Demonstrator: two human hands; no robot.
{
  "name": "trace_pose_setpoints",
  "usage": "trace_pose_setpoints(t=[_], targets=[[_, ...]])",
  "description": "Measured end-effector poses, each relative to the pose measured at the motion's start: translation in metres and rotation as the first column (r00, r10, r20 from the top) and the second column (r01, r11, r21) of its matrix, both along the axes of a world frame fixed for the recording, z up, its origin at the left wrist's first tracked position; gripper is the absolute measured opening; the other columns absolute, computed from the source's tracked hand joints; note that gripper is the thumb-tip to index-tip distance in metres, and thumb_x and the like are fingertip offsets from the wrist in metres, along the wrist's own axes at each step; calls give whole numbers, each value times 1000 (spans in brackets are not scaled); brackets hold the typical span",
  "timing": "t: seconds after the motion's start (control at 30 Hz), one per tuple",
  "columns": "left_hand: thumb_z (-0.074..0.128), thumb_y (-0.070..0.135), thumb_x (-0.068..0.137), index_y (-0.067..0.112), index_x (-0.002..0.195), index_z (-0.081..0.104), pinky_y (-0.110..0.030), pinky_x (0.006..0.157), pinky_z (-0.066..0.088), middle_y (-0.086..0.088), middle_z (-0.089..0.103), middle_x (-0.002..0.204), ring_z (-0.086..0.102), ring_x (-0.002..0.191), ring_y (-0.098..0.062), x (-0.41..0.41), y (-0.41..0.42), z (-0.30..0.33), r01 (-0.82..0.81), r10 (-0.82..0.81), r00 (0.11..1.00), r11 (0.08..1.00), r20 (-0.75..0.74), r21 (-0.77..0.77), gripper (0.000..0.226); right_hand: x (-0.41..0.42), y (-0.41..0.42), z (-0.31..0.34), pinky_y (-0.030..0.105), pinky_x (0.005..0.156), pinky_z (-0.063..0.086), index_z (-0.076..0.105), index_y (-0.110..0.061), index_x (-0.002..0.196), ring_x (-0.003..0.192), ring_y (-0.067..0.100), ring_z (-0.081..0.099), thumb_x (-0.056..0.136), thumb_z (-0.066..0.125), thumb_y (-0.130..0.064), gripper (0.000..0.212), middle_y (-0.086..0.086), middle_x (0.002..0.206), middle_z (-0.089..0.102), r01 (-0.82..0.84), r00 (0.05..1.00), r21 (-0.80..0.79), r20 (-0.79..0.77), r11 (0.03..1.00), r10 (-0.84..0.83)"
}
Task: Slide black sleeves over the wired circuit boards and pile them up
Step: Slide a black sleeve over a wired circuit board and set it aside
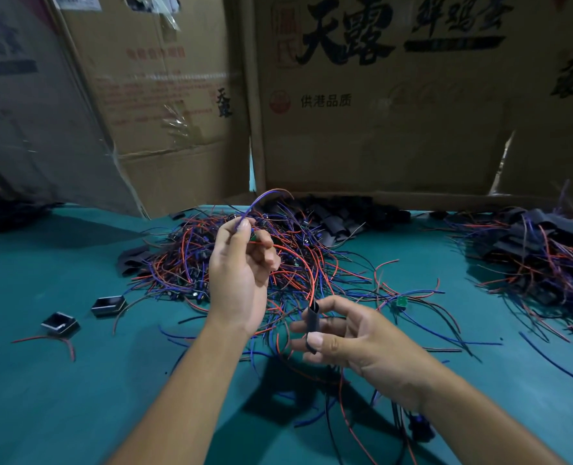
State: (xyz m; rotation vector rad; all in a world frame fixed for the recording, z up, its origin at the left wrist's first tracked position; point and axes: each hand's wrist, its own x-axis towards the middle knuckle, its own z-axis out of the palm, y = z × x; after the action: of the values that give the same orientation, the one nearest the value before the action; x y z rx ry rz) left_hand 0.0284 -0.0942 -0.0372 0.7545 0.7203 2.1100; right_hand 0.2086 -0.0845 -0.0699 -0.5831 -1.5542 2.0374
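Now right hand [355, 333] fingers [315, 340] pinch the black sleeve [313, 318] upright.

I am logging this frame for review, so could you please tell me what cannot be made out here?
- Circuit board in the left hand, head view: the curled fingers hide all but a green sliver.
- Red wire: whether its end is inside the black sleeve held by the right hand is too small to tell.
- Pile at the right: cut off by the frame edge.

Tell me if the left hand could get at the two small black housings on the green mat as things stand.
Probably not yet: the left hand grips wires. The way to the black housings looks free.
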Motion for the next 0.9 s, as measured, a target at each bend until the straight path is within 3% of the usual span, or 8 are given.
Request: trace_pose_setpoints(t=[0.23,0.43,0.63,0.8,0.9], targets=[[49,15,102,14,98,52,-23,52,43,-5,58,72,48,55,-14,3,0,-3,-29,29,999,999,-36,17,5,0,1,-2,34,85,57,54,-8,104,101,33,67,79,73,-7,31,18,112,70,62,996,82,56,995,-67],[50,14,102,15,98,52,-23,52,44,-3,60,72,51,56,-13,2,0,-2,-78,79,995,997,-55,13,4,-2,0,-2,35,86,57,55,-7,102,107,40,65,73,78,-13,37,17,109,72,99,991,165,72,981,-112],[51,15,101,15,97,52,-23,53,45,-4,59,71,51,55,-14,3,-1,0,-70,71,996,997,-55,10,4,-1,3,-3,42,90,54,56,-3,104,95,28,67,73,78,-16,40,22,110,69,119,987,191,80,974,-137],[56,20,97,17,95,54,-26,52,44,-6,59,74,49,55,-17,5,-3,0,-47,44,986,999,-161,-11,4,-1,7,-6,42,84,55,59,-10,99,93,34,68,71,76,-25,36,23,101,71,160,981,185,82,970,-177],[55,20,96,18,95,54,-26,51,44,-8,64,76,50,55,-18,10,-3,-4,45,-54,969,998,-241,-44,3,-1,11,-7,37,78,55,61,-10,99,88,29,70,69,76,-29,38,20,94,73,218,968,182,86,959,-236]])
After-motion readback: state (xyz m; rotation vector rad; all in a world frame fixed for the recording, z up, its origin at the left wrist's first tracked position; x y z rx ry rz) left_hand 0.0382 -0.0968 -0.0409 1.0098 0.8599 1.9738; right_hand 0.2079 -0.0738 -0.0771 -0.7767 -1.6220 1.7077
